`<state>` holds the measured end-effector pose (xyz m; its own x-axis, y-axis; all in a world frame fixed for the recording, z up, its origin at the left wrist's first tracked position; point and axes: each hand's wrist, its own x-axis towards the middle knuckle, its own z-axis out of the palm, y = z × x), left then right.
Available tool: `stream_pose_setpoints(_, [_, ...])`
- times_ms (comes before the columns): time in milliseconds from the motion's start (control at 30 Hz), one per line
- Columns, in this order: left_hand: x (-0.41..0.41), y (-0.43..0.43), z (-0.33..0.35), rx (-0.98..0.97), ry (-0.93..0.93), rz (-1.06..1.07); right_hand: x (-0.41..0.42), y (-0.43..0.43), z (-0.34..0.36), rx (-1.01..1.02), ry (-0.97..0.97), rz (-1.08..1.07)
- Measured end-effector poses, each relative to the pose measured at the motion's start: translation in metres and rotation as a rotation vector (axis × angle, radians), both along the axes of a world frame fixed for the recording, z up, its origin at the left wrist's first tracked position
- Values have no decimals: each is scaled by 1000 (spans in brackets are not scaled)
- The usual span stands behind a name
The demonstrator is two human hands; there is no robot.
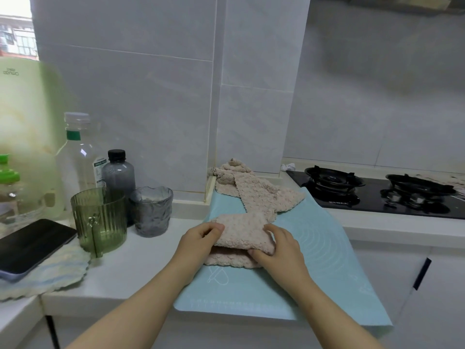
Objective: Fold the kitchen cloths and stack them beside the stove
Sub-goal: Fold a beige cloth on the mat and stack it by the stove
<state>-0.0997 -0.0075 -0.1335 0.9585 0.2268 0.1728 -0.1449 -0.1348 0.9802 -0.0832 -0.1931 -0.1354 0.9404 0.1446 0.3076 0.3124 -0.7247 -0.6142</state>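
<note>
A folded beige fluffy cloth (242,231) lies on another folded beige cloth (227,259) in the middle of a light blue mat (324,250). My left hand (198,241) grips the top cloth's left edge, thumb on top. The right edge of the same cloth is pinched by my right hand (279,248). Behind them a heap of unfolded beige cloths (254,190) rests at the mat's far end against the tiled wall. The black gas stove (375,192) sits to the right of the mat.
Left of the mat stand a grey glass (152,210), a green ribbed cup (99,220), a dark bottle (118,172) and a clear bottle (78,152). A phone (30,245) lies on a pale cloth (52,275). The mat overhangs the counter's front edge.
</note>
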Motion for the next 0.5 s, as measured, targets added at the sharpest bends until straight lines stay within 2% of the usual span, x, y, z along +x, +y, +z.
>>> stream_pose_setpoints(67, [-1,0,1,-6,-17,17,1,0,-2,37,7,-33])
stream_pose_setpoints(200, [1,-2,2,11,-3,72,-3,1,-4,-185,-55,-55])
stream_pose_setpoints(333, [-2,-3,1,106,1,165,-4,-1,-3,-200,-82,-30])
stream_pose_setpoints(500, [-6,-10,0,590,80,390,-3,0,-3,-280,-62,-27])
